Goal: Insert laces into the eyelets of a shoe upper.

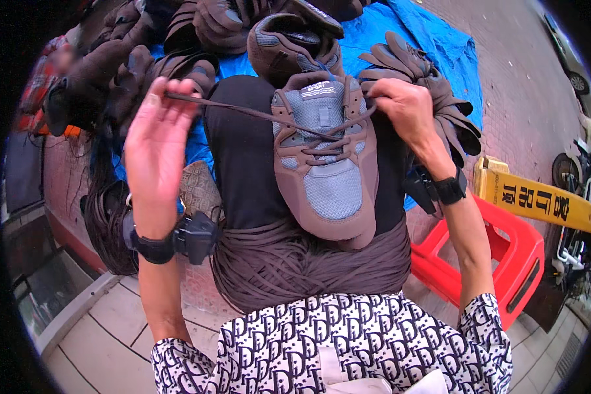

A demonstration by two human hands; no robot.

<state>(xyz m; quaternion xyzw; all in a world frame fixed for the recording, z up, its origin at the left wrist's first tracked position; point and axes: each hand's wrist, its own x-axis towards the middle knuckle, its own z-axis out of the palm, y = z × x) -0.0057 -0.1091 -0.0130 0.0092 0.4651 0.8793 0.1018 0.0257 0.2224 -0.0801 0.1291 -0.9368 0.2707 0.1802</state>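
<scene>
step: lacing, apparently midway | shoe (335, 197): on the legs (240, 151), toe toward wearer | left hand (156, 144): fingers loosely spread, lace (236, 109) caught at fingertips | right hand (404, 108): pinched on lace beside collar | next, likely: even tension, then upper eyelets
</scene>
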